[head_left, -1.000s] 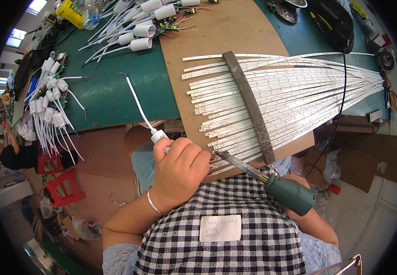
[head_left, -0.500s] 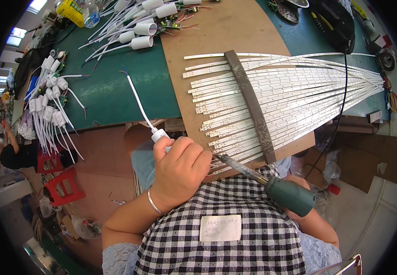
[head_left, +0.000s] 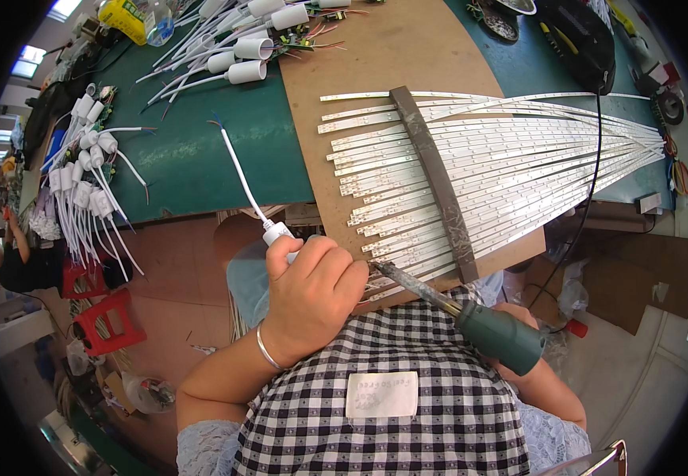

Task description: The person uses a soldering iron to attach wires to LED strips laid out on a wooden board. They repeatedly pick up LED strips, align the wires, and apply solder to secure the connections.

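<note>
Step in hand: it seems to be heating, or soldering, at the near ends of the strips, where the tip is close beside the left fingers.
Next move: in my judgement it calls for a steady left hand and a small, exact movement of the tip, away from the skin.
Left hand: toward 7 o'clock of the centre; the fingers are curled together around the white housing, whose lower part they hide.
Right hand: toward 4 o'clock; it appears wrapped on the soldering iron, but the green handle covers most of the fingers.
Iron tip: it points to 10 o'clock and ends at the strip ends; whether it touches, I cannot tell.
White cable: leaves the housing toward 11 o'clock, its bare wires over the green table.
LED strips: toward 2 o'clock, fanned on the brown board, under a dark bar.
Loose housings: farther, at 11 o'clock, lying with their cables.
</note>
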Demonstrator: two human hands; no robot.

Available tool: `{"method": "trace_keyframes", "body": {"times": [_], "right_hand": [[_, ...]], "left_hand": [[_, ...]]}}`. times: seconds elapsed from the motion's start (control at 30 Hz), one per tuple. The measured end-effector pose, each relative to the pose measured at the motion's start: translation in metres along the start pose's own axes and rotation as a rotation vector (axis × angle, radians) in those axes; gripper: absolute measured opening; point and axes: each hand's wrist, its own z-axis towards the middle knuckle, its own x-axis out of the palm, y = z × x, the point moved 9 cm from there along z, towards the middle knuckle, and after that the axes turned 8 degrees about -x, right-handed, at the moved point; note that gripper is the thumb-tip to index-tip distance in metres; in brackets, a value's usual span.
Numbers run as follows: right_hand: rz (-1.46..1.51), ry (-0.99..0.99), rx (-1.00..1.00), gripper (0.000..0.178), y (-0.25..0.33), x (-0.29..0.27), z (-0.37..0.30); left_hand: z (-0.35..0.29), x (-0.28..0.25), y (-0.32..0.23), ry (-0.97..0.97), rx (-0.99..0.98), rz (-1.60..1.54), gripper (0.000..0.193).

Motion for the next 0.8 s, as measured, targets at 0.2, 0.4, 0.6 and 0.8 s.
{"method": "trace_keyframes", "body": {"times": [0.2, 0.4, 0.6, 0.8], "right_hand": [[-0.004, -0.028, -0.066, 0.034, 0.009, -0.010, 0.012], [-0.058, -0.016, -0.015, 0.035, 0.019, -0.017, 0.020], [-0.043, -0.005, 0.017, 0.042, 0.021, -0.015, 0.020], [-0.002, 0.026, 0.035, 0.049, 0.016, -0.010, 0.018]], "left_hand": [[0.000, 0.000, 0.000, 0.000, 0.008, 0.002, 0.006], [-0.001, 0.000, -0.001, 0.007, 0.008, 0.011, 0.006], [-0.001, 0.001, -0.001, 0.022, -0.001, -0.003, 0.007], [-0.002, 0.001, 0.000, 0.030, -0.004, -0.008, 0.008]]}}
